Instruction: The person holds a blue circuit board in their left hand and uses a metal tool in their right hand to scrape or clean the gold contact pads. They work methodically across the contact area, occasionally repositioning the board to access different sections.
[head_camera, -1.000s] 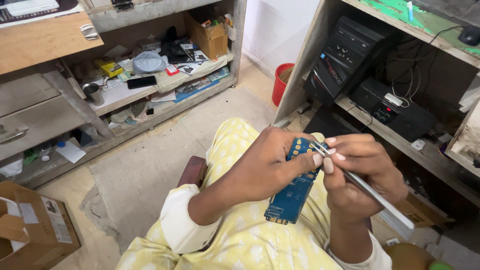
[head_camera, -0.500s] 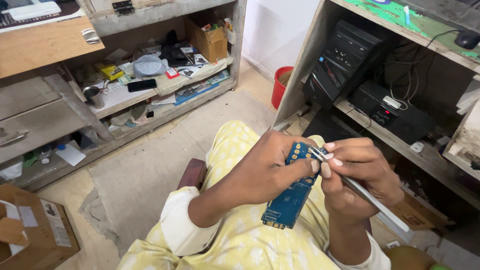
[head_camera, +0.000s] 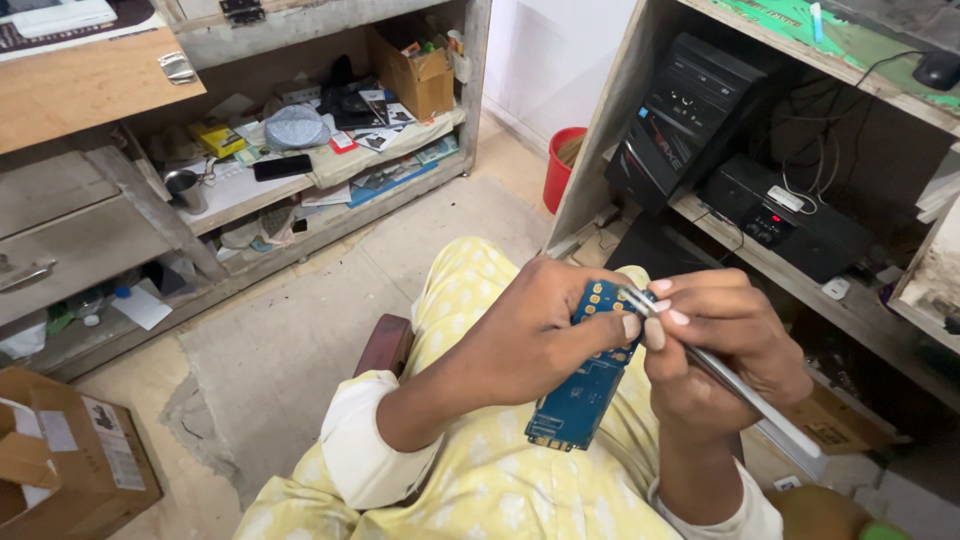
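over lap: left hand (head_camera: 535, 335) grips blue circuit board (head_camera: 585, 395); right hand (head_camera: 725, 345) pinches metal tweezers (head_camera: 735, 385) at board top.

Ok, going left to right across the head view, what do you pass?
Cardboard box → metal cup → left hand → blue circuit board → right hand holding metal tweezers → black computer mouse.

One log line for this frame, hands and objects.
left hand: holds blue board | right hand: tweezers tip on board top | over lap
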